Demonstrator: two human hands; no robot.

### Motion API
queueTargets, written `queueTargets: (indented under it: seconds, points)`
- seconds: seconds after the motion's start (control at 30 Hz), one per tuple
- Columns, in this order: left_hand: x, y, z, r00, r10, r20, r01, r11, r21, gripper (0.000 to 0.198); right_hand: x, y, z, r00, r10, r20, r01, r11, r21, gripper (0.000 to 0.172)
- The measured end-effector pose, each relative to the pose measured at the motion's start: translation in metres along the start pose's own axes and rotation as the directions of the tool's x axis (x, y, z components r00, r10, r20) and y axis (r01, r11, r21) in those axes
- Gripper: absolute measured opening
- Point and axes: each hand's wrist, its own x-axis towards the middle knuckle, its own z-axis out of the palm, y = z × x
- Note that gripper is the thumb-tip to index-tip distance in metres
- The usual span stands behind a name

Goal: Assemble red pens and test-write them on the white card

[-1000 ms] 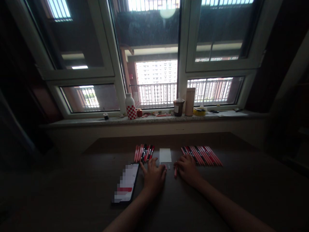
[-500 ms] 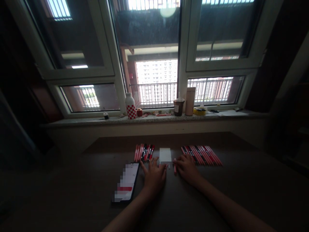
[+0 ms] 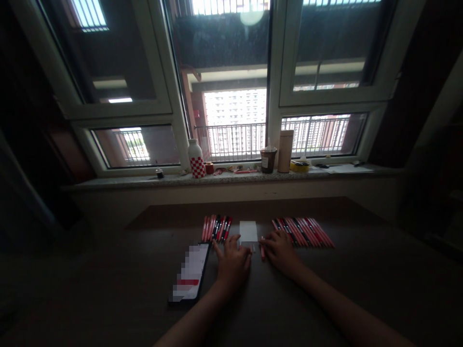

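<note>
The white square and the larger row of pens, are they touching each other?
Apart: the head view shows dark tabletop between the white square and the larger row of pens.

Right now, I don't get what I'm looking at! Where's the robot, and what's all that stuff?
There's no robot: these are a person's own bare hands. The camera sits on their head, looking forward and down. On the brown table are two rows of pens, left row and right row, with a white paper between them. A phone lies beside the left hand. That hand's fingers are near tiny bits, too dim to name. The right hand touches a pink pen piece; I can't tell how firmly.
</note>
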Motion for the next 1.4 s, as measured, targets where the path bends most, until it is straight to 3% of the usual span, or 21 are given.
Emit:
queueTargets:
  seconds: [0.3, 0.67, 1.13, 1.4]
  points:
    - [0.000, -0.001, 0.001, 1.000, -0.009, -0.021, 0.010, 1.000, 0.025, 0.017, 0.000, 0.002, 0.002, 0.999, -0.025, -0.027, 0.026, 1.000, 0.018, 0.027]
    - [-0.005, -0.002, -0.010, 0.996, -0.078, -0.037, 0.079, 0.996, 0.029, 0.023, 0.000, 0.002, 0.001, 0.999, -0.030, -0.013, 0.030, 1.000, 0.006, 0.029]
    - [-0.005, -0.005, -0.011, 0.996, -0.088, 0.021, 0.088, 0.996, 0.024, 0.022, 0.000, -0.004, -0.002, 0.999, 0.050, -0.004, -0.050, 0.991, -0.120, 0.036]
    - [-0.004, -0.003, -0.013, 0.992, -0.126, -0.027, 0.127, 0.991, 0.042, 0.029, -0.001, 0.000, 0.000, 1.000, 0.029, 0.000, -0.029, 0.995, -0.091, 0.036]
